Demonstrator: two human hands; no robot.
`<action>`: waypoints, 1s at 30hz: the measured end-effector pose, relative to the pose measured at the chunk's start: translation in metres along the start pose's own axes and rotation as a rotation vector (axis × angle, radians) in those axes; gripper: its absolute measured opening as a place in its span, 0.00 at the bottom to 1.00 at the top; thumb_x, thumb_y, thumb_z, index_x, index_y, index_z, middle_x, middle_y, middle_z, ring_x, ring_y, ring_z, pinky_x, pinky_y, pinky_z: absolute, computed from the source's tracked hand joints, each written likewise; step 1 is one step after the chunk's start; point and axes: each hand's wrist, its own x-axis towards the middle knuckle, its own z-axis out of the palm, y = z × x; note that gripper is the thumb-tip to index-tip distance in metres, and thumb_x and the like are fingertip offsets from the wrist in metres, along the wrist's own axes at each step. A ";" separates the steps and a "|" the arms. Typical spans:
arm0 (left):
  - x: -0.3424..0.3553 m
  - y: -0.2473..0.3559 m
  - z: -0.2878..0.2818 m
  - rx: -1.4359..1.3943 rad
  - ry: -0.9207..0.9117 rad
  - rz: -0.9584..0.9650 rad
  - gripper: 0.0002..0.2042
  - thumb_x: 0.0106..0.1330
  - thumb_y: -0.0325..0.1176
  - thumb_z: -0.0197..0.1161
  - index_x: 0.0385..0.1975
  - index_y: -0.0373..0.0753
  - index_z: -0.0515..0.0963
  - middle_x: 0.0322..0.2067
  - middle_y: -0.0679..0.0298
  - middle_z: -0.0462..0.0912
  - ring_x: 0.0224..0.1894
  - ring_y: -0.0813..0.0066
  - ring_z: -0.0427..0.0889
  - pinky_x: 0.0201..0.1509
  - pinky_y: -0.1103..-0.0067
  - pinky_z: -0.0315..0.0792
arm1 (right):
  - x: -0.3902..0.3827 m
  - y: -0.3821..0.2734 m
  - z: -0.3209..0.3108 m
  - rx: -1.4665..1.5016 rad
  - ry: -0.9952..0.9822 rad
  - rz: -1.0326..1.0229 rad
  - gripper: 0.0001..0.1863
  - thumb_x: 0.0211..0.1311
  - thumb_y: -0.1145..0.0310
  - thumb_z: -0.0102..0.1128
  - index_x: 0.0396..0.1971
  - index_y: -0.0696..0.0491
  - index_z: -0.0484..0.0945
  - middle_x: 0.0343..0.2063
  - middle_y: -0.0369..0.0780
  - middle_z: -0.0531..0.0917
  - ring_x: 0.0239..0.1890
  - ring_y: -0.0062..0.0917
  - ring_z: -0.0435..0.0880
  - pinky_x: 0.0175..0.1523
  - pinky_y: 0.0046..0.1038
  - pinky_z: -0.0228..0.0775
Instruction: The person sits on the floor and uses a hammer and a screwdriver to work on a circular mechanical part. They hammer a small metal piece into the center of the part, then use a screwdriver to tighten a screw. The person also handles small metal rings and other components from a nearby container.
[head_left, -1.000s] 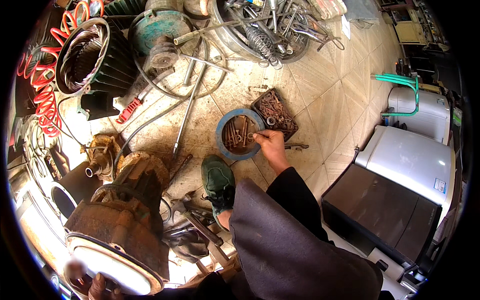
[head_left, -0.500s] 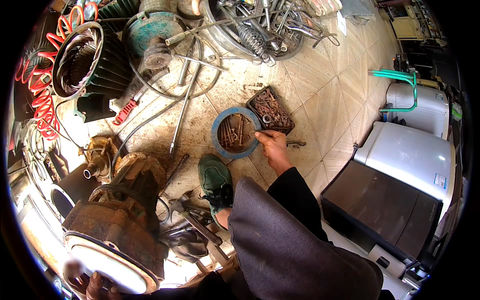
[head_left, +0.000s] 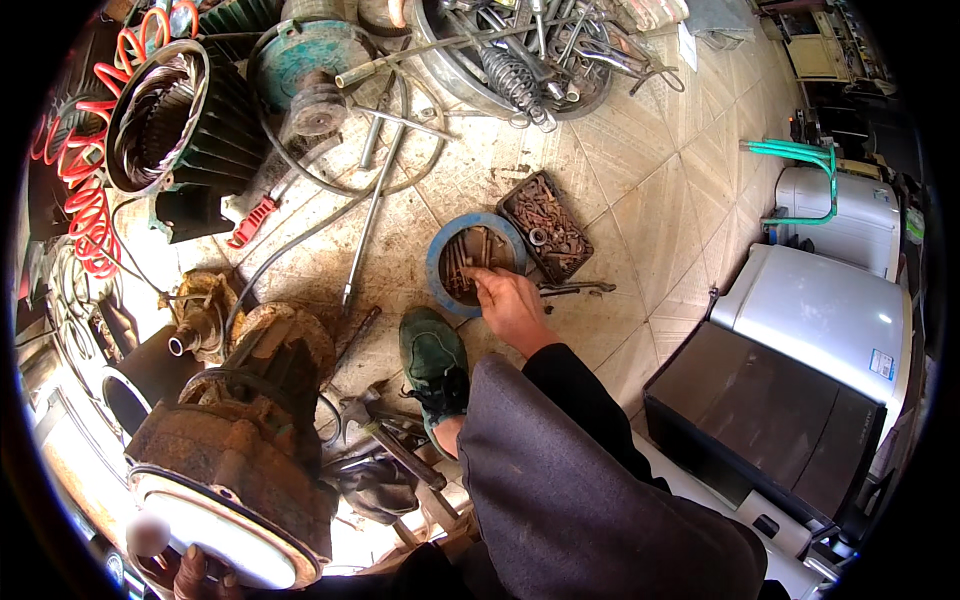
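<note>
My right hand (head_left: 512, 308) reaches into a shallow blue-rimmed round dish (head_left: 436, 262) on the floor. Its fingers are drawn together, with the tips among several rusty bolts (head_left: 462, 255); whatever they pinch is hidden. Beside the dish stands a black tray (head_left: 584, 262) heaped with small rusty fasteners. At the lower left, my left hand (head_left: 205, 575) shows only in part, its fingers curled at the edge of a white disc (head_left: 225, 530). That disc covers the end of a rusty motor-like housing (head_left: 235, 445).
My green shoe (head_left: 432, 360) is close to the dish. A hammer (head_left: 362, 405) lies near it. Farther off are a long metal bar (head_left: 365, 235), a basin (head_left: 470, 95) of tools, a ribbed motor casing (head_left: 222, 125) and a red coiled hose (head_left: 90, 215). White appliances (head_left: 820, 300) stand at right.
My right hand has moved left from the dish's right rim, and its fingertips are now over the bolts inside. The left hand stays at the white disc.
</note>
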 end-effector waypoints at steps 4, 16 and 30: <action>-0.002 -0.001 -0.003 -0.003 -0.013 0.001 0.06 0.66 0.22 0.66 0.31 0.33 0.74 0.27 0.56 0.78 0.31 0.58 0.82 0.34 0.62 0.81 | -0.011 0.034 0.009 -0.132 0.120 0.040 0.13 0.63 0.71 0.63 0.46 0.54 0.88 0.39 0.52 0.88 0.40 0.50 0.87 0.45 0.45 0.79; -0.001 -0.003 -0.005 -0.014 -0.049 -0.010 0.07 0.66 0.26 0.67 0.36 0.32 0.75 0.31 0.56 0.79 0.33 0.58 0.83 0.36 0.63 0.81 | -0.008 0.017 -0.001 0.058 -0.100 -0.018 0.16 0.62 0.75 0.60 0.49 0.56 0.87 0.41 0.53 0.88 0.42 0.49 0.88 0.49 0.44 0.80; -0.003 -0.003 -0.006 -0.023 -0.074 -0.025 0.12 0.66 0.29 0.69 0.42 0.31 0.75 0.35 0.55 0.81 0.36 0.58 0.83 0.39 0.65 0.81 | -0.009 0.009 0.002 0.033 -0.197 -0.028 0.20 0.63 0.75 0.59 0.55 0.52 0.85 0.42 0.55 0.87 0.42 0.52 0.87 0.48 0.46 0.79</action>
